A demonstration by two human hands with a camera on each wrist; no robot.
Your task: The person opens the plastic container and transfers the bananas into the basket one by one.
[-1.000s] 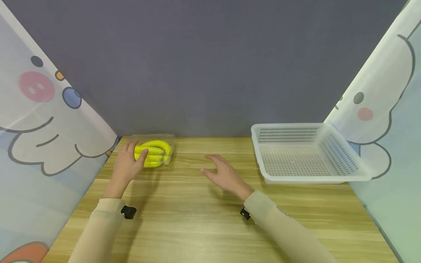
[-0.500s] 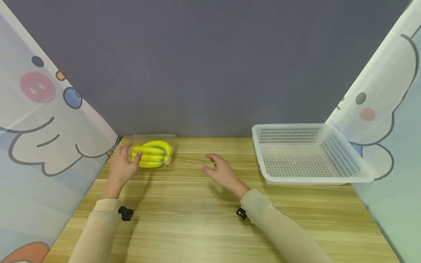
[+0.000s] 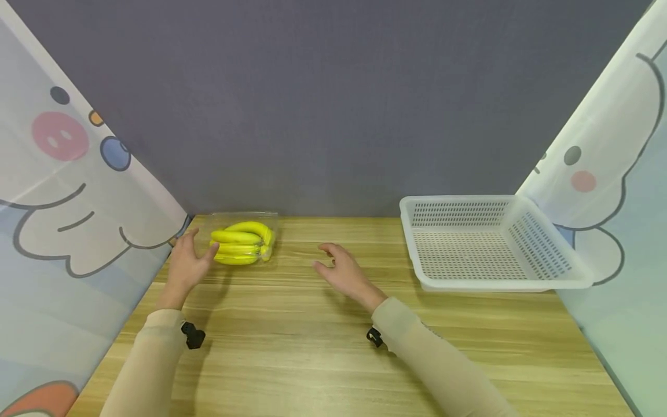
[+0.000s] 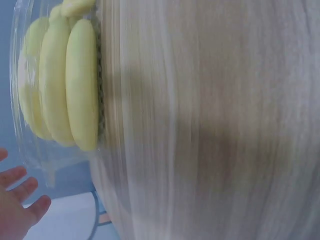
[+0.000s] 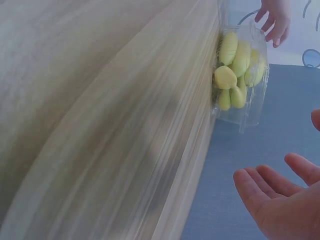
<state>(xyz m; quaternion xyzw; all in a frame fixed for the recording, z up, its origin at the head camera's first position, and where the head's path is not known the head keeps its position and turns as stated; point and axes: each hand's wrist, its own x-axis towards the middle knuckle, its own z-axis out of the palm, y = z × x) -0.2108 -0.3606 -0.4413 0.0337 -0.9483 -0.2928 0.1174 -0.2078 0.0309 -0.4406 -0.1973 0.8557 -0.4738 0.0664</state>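
1. The left hand (image 3: 186, 264) is released, its fingers loosely spread, near the left end of a clear box (image 3: 221, 219) that holds yellow bananas (image 3: 237, 237).
2. The right hand (image 3: 345, 273) is also released, fingers slightly bent, well apart from the box.
3. Compared with a second ago, the left hand has drawn back from over the bananas, which lie in the same place.
4. The wood-grained table (image 3: 307, 347) meets a dark grey wall (image 3: 312, 116); a white basket (image 3: 502, 284) stands at right, between cartoon-printed panels (image 3: 112, 202).

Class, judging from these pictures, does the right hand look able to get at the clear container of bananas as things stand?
Probably yes: the right hand is empty, and only tabletop shows between it and the clear container; the left hand is beside the opposite end.
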